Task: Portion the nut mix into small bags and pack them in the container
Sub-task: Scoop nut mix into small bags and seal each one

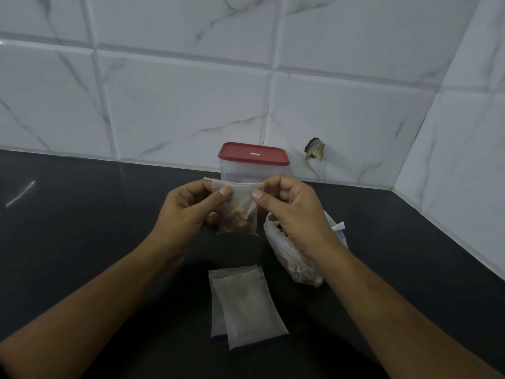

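Plastic bag [237, 206] in pinch of left hand [188, 210], right hand [293, 212]

Lid [253, 154]: red.
Container [232, 170]: clear, colourless.
Small bag [240, 198]: cloudy white; brown and orange nuts [235, 222] inside.
Empty bags [246, 302]: cloudy white.
Big bag [284, 253]: clear, brown nuts within.
Bench [82, 242]: black, plain.
Wall tiles [177, 105]: white, grey marble veining.

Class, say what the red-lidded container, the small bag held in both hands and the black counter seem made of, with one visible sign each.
Red-lidded container: probably plastic, its walls cloudy and see-through.
Small bag of nut mix: thin translucent plastic film, creased, nuts showing through.
Black counter: likely polished stone, from its faint sheen.
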Motion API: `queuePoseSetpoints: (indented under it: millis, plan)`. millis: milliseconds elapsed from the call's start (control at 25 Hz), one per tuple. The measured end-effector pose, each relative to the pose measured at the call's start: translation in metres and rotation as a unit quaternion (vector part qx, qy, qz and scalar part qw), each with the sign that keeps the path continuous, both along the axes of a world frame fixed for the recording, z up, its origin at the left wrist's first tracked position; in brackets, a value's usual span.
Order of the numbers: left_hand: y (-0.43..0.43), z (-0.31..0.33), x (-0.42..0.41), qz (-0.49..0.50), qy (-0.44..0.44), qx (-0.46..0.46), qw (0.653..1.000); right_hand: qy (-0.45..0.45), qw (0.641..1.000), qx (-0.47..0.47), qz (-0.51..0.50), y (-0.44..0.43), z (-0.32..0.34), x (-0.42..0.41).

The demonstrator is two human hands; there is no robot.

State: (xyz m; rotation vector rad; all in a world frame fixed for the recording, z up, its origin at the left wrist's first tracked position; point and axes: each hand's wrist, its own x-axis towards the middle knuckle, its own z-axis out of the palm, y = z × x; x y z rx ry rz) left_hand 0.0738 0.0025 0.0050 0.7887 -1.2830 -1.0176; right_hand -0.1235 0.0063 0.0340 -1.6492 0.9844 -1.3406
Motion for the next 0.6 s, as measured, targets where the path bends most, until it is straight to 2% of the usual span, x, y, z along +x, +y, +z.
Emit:
queuePoseSetpoints:
  millis: [320,600]
  plan:
    - [0.0046,0.0063,-0.0016,0.000,0.039,0.020,0.999,-0.089,0.995,0.047,0.021,-0.0012,0.0024,-0.0033]
    - [0.0024,0.0051,0.0017,-0.036,0.052,0.020,0.998,-0.078,0.995,0.057,0.022,-0.0035,0.0007,-0.0041]
